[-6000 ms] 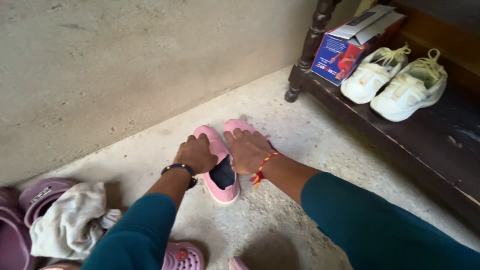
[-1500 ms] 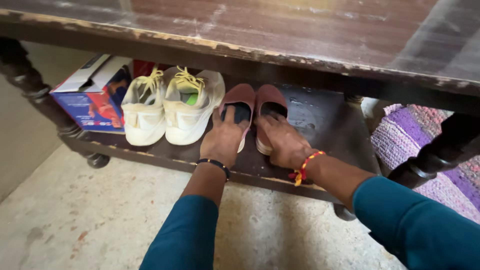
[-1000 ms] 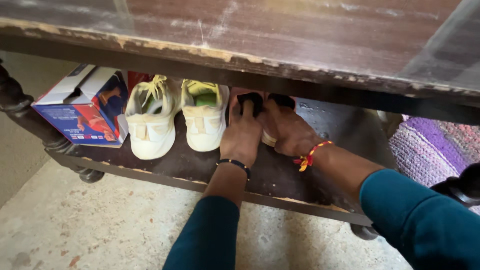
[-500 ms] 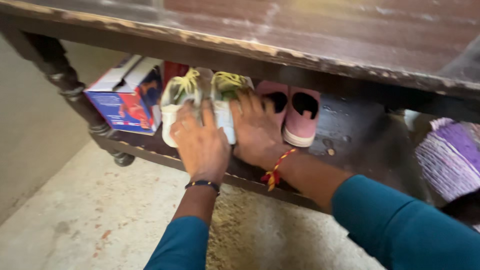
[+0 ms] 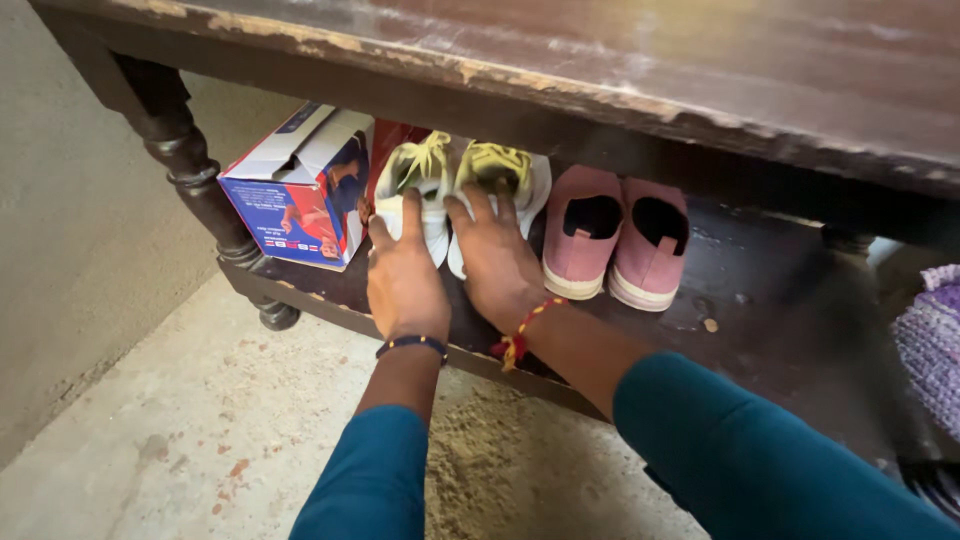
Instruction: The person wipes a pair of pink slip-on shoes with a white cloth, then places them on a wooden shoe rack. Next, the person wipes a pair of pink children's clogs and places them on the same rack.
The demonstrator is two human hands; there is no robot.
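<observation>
Here, hands (image 5: pixel 450 270) on white sneakers (image 5: pixel 455 185).

Soft daylight from the left, dim shadow under the tabletop (image 5: pixel 620 70), frame sharp with slightly blurred edges.

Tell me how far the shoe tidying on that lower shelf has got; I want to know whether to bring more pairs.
The pink slip-on pair already stands side by side on the dark lower shelf, untouched. In hand: the left hand and right hand each rest on a white sneaker beside the blue box. Left: these sneakers are not yet released. The shelf right of the pink pair shows bare wood.
</observation>
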